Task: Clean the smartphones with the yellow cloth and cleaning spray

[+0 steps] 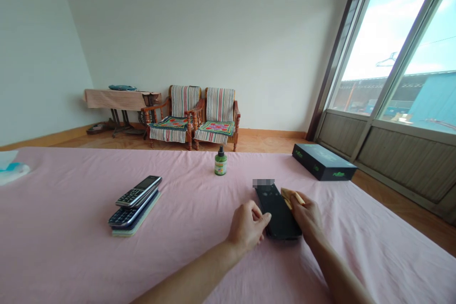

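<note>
A black smartphone lies face or back up on the pink sheet, in front of me and to the right; its far end is partly blurred out. My left hand has its fingers curled and grips the phone's near left edge with the thumb. In my right hand is a folded yellowish cloth, pinched against the phone's right edge. To the left, two keypad phones rest at a slant on a stack of flatter phones.
A green spray bottle stands on the pink sheet beyond my hands. A black box sits at the far right. At the left edge lies a white and blue package. Two wooden chairs and a cloth-covered table stand by the wall.
</note>
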`<state>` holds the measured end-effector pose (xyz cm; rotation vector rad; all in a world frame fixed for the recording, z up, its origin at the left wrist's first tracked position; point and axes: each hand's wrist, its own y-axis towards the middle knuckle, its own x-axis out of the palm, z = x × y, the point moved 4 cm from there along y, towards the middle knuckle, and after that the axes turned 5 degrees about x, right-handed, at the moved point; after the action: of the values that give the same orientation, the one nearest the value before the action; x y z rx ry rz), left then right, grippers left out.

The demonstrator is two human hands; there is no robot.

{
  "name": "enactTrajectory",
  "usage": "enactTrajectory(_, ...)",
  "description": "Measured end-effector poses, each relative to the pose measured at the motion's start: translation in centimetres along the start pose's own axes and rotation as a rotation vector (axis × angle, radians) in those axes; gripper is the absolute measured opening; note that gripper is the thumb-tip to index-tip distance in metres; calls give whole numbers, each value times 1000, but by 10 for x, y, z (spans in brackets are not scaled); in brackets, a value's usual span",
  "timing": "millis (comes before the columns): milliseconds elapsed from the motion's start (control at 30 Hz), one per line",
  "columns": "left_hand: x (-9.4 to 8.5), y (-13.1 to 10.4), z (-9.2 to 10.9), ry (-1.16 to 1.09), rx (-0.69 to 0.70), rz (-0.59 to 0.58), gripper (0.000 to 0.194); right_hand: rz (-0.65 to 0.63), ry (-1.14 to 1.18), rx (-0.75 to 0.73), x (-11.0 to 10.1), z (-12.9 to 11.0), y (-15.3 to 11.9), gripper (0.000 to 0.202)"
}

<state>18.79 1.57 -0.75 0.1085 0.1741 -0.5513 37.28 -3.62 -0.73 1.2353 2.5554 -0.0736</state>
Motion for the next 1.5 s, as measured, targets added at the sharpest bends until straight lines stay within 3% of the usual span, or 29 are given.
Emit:
enactTrajectory(133,-4,7,5,47,68,92,30,14,-5,0,0,1,2,49)
enactTrajectory(333,13,16,18,9,47,37,64,-4,-21,-19,0,-1,0,49)
enactTrajectory(467,23,17,22,-22,21,20,74,-23,-39,-51,0,-5,-2,46)
enactTrajectory(733,33,23,21,-58,-7,54,79,-35,-129,-83,0,-15,-7,43)
enactTrajectory(900,19,9,22,-48,32,33,74,51,-195,-91,-5,-14,-5,46)
enactTrajectory(1000,-6,-12,22,5,100,47,71,122,-240,-150,-10,-16,-7,50)
enactTrajectory(1067,-30,-26,28,178,293,52,67,159,-265,-220,-11,-19,-11,51)
enactTrajectory(1167,-79,-40,39,442,497,120,60,186,-305,-335,-7,-30,-26,48)
enactTrajectory(1233,-119,-44,47,645,551,214,57,145,-306,-438,0,-41,-38,43)
enactTrajectory(1367,-200,-44,54,1074,434,365,55,-45,-296,-667,21,-69,-65,37)
enactTrajectory(1433,-235,-44,50,1324,249,415,56,-134,-291,-730,35,-82,-78,37)
enactTrajectory(1500,-262,-47,44,1375,144,442,57,-238,-286,-765,53,-92,-90,36)
